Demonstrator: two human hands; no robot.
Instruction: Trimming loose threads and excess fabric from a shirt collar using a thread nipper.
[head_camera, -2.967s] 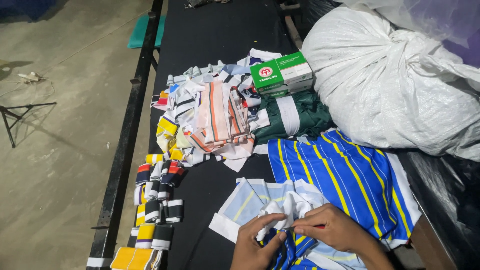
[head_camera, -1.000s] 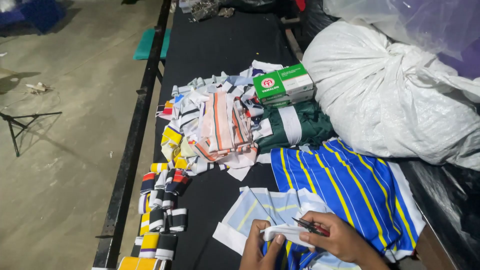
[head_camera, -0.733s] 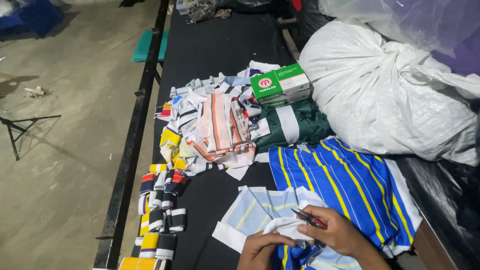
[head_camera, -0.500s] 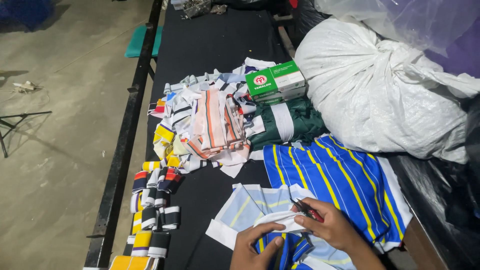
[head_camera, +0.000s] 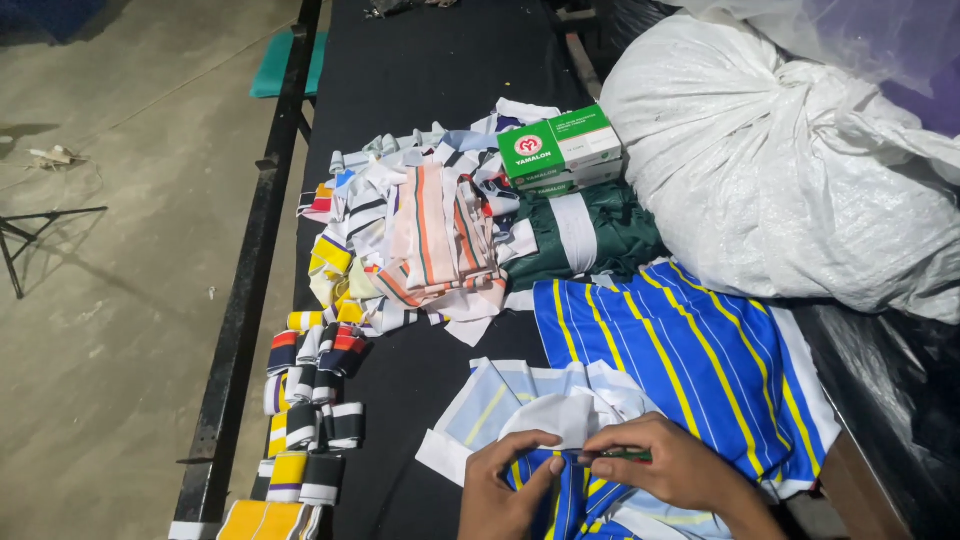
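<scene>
Black cloth-covered table (head_camera: 420, 80) | our left hand (head_camera: 505, 490) is pinching white folded fabric piece (head_camera: 560, 415) | our right hand (head_camera: 670, 465) is gripping small green-handled tool (head_camera: 625, 455)

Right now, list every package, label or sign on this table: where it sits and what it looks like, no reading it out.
Carton box: on the far side of the black table, beside the fabric scraps; rectangular, green and white with a round red and white emblem.
White sack: right of the box; big, bulging woven bag, tied shut, no label visible.
No signs or screens in view.
</scene>
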